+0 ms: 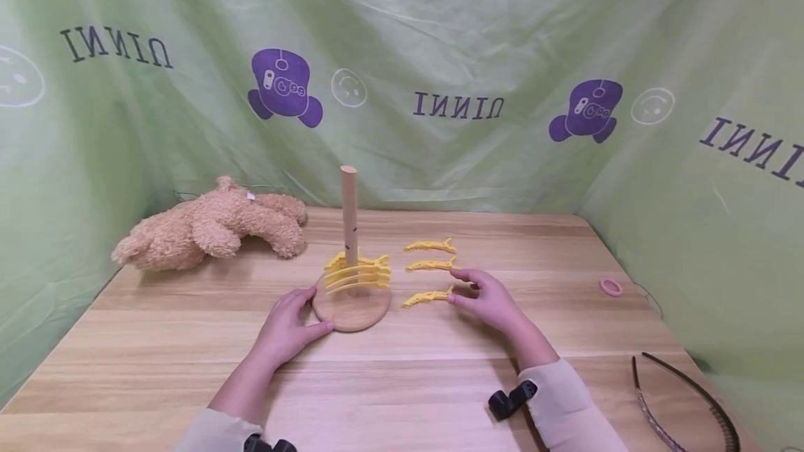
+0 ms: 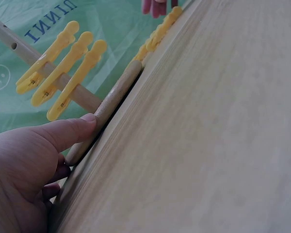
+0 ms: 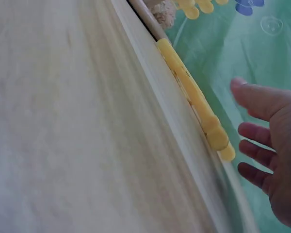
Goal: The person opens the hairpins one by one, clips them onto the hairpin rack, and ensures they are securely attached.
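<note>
A wooden stand has a round base (image 1: 352, 316) and an upright post (image 1: 350, 215) with small holes. Three yellow alligator hair clips (image 2: 65, 70) sit across the post one above another. My left hand (image 1: 279, 330) holds the base at its near-left rim, the thumb on the front edge and the fingers at the side. Right of the base, three more yellow hair clips lie in a column: a far clip (image 1: 430, 246), a middle clip (image 1: 429, 266) and a near clip (image 1: 426, 298). My right hand (image 1: 493, 304) hovers at their right ends, thumb and fingers parted, holding nothing.
A brown plush toy (image 1: 216, 225) lies at the back left. A pink ring (image 1: 611, 287) is near the right edge, with a dark headband (image 1: 685, 375) at the front right. Green printed cloth (image 1: 402, 152) surrounds the wooden table (image 1: 377, 396) at back and sides.
</note>
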Motion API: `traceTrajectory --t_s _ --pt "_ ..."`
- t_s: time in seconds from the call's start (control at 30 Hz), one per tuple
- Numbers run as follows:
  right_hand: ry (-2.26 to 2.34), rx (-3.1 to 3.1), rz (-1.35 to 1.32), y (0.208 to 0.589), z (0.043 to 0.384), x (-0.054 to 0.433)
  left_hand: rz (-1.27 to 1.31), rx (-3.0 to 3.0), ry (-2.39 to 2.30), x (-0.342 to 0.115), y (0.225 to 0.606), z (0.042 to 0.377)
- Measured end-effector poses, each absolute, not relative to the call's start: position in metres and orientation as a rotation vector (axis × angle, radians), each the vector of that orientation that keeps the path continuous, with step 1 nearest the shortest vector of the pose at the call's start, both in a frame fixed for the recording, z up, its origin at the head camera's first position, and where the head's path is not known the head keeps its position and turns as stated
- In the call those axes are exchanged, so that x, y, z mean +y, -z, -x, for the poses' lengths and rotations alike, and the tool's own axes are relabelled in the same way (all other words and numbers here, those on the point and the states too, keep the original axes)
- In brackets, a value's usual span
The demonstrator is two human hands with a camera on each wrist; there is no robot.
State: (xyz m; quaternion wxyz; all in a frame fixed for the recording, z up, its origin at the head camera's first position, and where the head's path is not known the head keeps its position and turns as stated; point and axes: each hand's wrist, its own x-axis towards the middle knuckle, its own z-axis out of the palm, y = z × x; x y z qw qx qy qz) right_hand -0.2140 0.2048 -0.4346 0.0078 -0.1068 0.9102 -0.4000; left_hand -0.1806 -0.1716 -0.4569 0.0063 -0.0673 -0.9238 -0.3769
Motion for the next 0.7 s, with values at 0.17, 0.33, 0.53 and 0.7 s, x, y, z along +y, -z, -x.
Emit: traceTrajectory --t_s 0.17,0.33,0.53,0.7 --pt "1.183 2.829 0.378 0.445 0.219 0.21 0.206 -2.889 1.182 -0.172 0.457 0.181" --pt "1.094 2.846 0.448 0.45 0.223 0.212 0.205 -2.895 1.188 -0.171 0.457 0.181" --pt "1.061 2.86 0.475 0.45 0.223 0.213 0.207 -2.913 1.181 -0.172 0.455 0.181" --pt "1.067 2.858 0.427 0.451 0.22 0.214 0.208 -2.915 1.182 -0.171 0.456 0.18"
